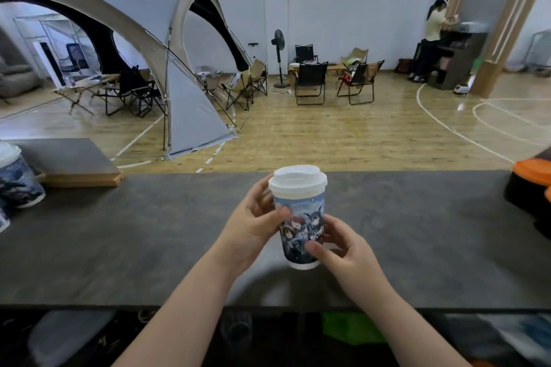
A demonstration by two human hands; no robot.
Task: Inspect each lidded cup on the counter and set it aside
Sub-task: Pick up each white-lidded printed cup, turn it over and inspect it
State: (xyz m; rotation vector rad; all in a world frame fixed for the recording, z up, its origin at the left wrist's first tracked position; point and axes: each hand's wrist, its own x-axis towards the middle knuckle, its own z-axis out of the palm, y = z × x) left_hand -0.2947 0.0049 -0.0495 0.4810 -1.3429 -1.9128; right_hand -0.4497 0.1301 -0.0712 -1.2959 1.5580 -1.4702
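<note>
Beyond your counter the wooden floor (328, 134) lies wide and bare out to a grey dome tent (125, 27) on the left and a cluster of folding chairs (310, 80) by the far wall, with a person (433, 36) standing at the far right. Your dark grey counter (149, 247) runs the full width of the view; its far edge sits just behind the cup you hold, and its near edge crosses under your forearms. The broad stretches of its top to either side of your hands are free surface. At the left end a dark slab with a wooden edge (74, 164) lies on the counter, and just in front of it, at the very left border, stands a second lidded cup (18, 179), partly cut off. At the right end dark containers with orange lids (533, 185) crowd the corner. In the middle you hold the printed cup (301, 229) with its white lid (297, 180) upright and slightly tilted, its base just above the counter. Your left hand (253, 226) wraps the upper side, fingers curled round the back and thumb pressed on the print. Your right hand (346, 250) grips the lower part, thumb across the front near the base and fingers curled behind.
</note>
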